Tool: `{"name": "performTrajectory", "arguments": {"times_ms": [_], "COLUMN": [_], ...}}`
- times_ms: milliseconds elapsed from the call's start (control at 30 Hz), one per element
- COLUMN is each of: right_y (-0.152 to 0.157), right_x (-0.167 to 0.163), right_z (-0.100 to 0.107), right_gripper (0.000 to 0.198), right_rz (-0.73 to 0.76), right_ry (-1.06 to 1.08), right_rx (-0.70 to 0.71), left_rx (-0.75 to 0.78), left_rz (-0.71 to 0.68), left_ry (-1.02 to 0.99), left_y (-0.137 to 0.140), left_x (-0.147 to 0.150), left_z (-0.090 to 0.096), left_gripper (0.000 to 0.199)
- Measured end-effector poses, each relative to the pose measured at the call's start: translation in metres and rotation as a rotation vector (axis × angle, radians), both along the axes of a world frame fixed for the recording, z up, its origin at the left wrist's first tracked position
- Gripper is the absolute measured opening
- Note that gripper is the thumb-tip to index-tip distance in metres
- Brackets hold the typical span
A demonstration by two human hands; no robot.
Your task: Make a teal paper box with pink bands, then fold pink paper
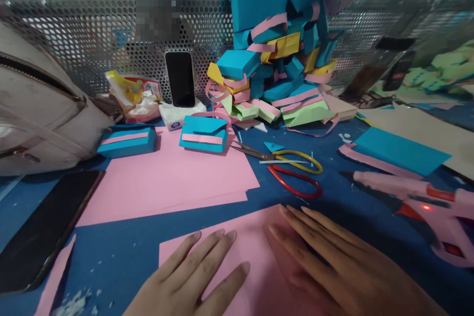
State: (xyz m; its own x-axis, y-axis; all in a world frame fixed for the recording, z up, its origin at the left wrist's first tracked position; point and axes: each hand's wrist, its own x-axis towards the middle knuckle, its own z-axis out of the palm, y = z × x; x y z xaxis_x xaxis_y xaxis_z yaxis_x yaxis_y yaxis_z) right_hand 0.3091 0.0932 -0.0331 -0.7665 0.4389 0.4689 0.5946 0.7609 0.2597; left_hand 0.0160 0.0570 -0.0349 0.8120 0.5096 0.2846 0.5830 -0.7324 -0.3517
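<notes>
Pink paper sheet (255,242), matte, lies at lower centre of the frame. Left hand (192,276) flat on it, fingers spread; right hand (333,261) flattened at its right side, fingers slightly parted. Upper centre: heaped blue card boxes (259,7), perforated metal (92,29) behind. White packet's (166,114) purple mark (175,125): illegible from here.

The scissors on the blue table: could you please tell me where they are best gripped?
Probably by the red loop and yellow loop, coming from the side of the right hand: the loops spread apart to the right, while the blades point left.
</notes>
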Motion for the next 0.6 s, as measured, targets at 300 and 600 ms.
{"name": "performTrajectory", "arguments": {"times_ms": [300,600], "right_y": [-0.0004,-0.0002], "right_x": [0.0019,0.0022], "right_z": [-0.0045,-0.0042], "right_gripper": [0.041,0.035], "right_rz": [-0.018,-0.021], "right_ry": [-0.003,0.004], "right_rx": [-0.011,-0.033], "left_rx": [-0.011,0.005], "left_rz": [0.005,-0.013], "left_ry": [-0.02,0.004], "left_y": [0.0007,-0.0009], "left_x": [0.0,0.0004], "left_z": [-0.0013,-0.0016], "left_gripper": [0.055,0.046]}}
